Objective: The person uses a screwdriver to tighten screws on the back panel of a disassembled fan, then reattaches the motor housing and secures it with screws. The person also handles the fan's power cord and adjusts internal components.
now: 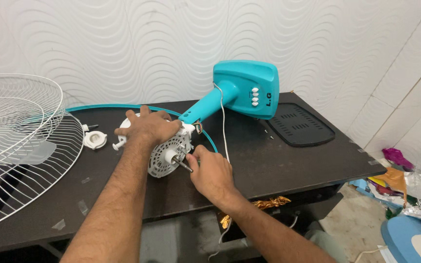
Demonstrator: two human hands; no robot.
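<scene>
Both hands work the white fan motor (164,151) lying on the dark table (288,165): my left hand (147,127) clamps its top, my right hand (210,170) pinches beside the shaft, best kept steady and square.

The white fan motor (164,155) lies on its side on the dark table (278,165), its metal shaft (183,165) pointing toward the near edge, joined to a teal stand (242,92) tipped over behind it.

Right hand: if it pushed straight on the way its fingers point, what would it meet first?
The right hand points up-left, fingertips at the metal shaft. Going on, it would likely meet the white motor housing first, which the left hand steadies, though depth is unclear.
</scene>
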